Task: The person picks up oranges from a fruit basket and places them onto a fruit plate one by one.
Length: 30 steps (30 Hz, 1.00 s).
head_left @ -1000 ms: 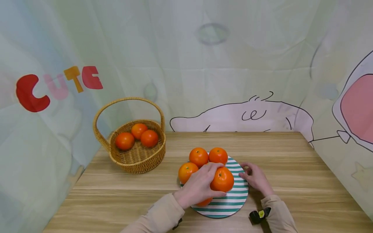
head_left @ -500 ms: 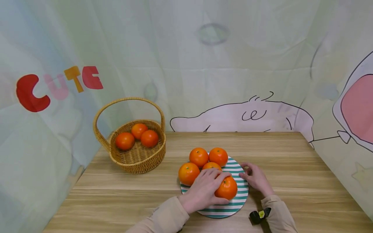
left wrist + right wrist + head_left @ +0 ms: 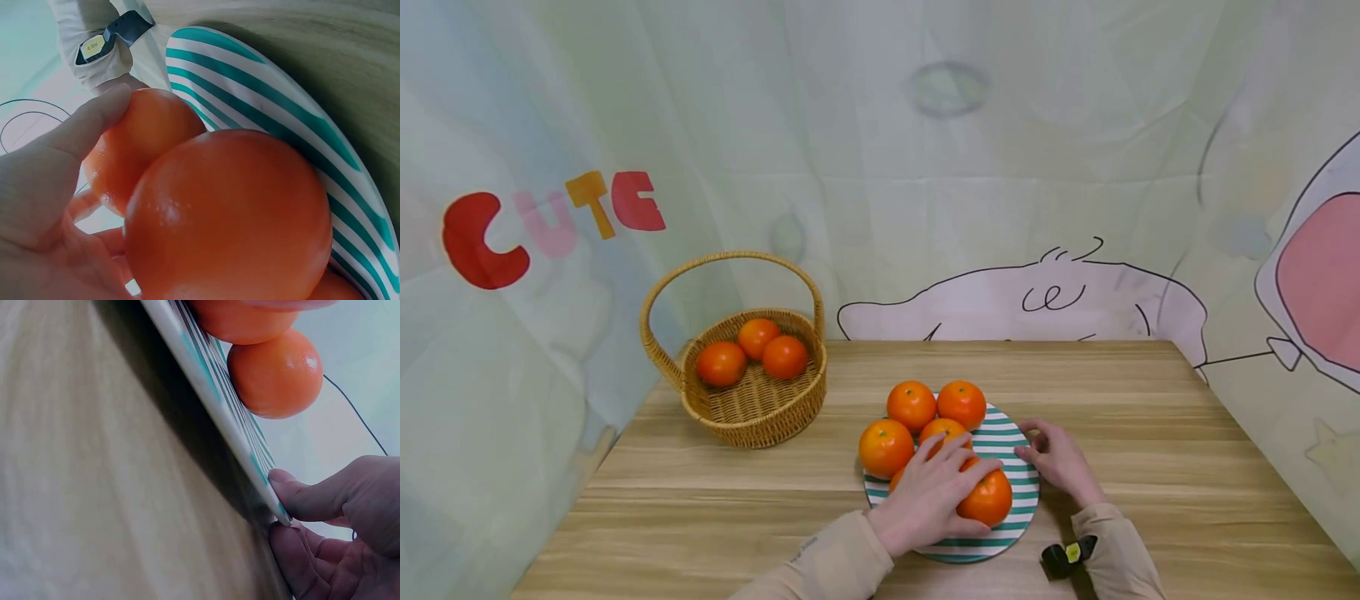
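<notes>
My left hand (image 3: 928,493) lies over the front of a teal-and-white striped round plate (image 3: 1022,475). Its thumb and index finger sit on either side of a mandarin orange (image 3: 988,497), which is on the plate. In the left wrist view the thumb lies against that mandarin (image 3: 150,140), with fingertips behind it, while another mandarin (image 3: 231,219) fills the near side. Several more mandarins, among them one at the back (image 3: 912,405), share the plate. My right hand (image 3: 1062,461) pinches the plate's right rim; the right wrist view shows thumb above and fingers below the edge (image 3: 219,419).
A wicker basket (image 3: 782,421) with a tall arched handle stands at the back left of the wooden table (image 3: 1120,383), holding 3 mandarins (image 3: 785,357). Printed curtains (image 3: 865,208) hang behind and beside the table.
My left hand has lowered the mandarin toward the plate's front right, and its fingers have spread wider. The right hand stays at the rim.
</notes>
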Each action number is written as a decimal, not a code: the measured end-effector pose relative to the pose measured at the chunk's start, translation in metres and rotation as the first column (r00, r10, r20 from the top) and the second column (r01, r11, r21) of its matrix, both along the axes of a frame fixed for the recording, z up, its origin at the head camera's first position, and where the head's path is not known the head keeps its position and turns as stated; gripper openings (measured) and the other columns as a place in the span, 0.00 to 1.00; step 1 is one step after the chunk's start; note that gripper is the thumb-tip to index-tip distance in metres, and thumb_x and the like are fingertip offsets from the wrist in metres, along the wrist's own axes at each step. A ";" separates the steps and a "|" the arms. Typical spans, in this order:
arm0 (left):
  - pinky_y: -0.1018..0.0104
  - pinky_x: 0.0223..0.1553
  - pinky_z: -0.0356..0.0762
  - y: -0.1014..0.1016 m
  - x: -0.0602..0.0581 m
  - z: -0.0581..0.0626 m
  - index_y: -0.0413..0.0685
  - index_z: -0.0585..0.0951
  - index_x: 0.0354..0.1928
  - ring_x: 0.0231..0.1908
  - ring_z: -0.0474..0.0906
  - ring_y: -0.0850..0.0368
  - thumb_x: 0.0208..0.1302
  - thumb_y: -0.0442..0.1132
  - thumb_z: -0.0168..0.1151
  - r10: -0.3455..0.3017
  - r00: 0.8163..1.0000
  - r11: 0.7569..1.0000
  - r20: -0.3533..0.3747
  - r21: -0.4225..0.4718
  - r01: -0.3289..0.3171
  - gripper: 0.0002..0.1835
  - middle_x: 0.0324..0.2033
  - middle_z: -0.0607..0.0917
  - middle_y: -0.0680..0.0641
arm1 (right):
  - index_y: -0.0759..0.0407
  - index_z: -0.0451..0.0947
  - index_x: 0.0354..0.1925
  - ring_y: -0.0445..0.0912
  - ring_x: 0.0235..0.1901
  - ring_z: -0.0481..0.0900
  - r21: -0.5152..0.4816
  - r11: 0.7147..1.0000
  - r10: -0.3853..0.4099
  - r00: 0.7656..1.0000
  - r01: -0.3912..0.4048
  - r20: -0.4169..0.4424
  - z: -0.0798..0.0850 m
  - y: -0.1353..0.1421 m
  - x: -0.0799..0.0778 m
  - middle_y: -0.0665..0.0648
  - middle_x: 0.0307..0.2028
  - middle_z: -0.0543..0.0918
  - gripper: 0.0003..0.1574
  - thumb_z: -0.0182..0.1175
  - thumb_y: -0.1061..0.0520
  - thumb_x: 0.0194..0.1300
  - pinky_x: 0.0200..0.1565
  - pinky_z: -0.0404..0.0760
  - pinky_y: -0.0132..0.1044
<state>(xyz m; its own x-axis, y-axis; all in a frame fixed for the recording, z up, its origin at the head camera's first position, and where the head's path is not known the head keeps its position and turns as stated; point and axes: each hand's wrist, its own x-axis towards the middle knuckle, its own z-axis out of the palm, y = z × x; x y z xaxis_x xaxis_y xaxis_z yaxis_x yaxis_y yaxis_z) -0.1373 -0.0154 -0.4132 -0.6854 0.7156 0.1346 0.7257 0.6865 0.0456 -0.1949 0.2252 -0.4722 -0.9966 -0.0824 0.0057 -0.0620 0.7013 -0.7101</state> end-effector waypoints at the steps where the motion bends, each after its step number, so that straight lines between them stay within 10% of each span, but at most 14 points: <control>1: 0.50 0.72 0.61 0.000 0.000 -0.001 0.64 0.72 0.68 0.71 0.66 0.52 0.60 0.67 0.65 -0.002 1.000 1.000 -0.007 -0.007 0.002 0.37 0.60 0.81 0.52 | 0.68 0.77 0.54 0.45 0.28 0.69 -0.001 1.000 0.001 1.000 -0.001 0.000 0.000 0.000 0.000 0.55 0.26 0.75 0.21 0.66 0.62 0.64 0.30 0.65 0.33; 30: 0.49 0.73 0.59 0.005 0.001 -0.006 0.65 0.72 0.67 0.72 0.64 0.53 0.59 0.70 0.64 0.004 0.997 0.996 -0.080 -0.086 -0.011 0.36 0.59 0.81 0.54 | 0.67 0.77 0.56 0.46 0.29 0.69 -0.007 1.000 -0.018 1.000 0.018 0.021 0.001 -0.001 0.001 0.55 0.27 0.75 0.23 0.66 0.61 0.65 0.31 0.66 0.34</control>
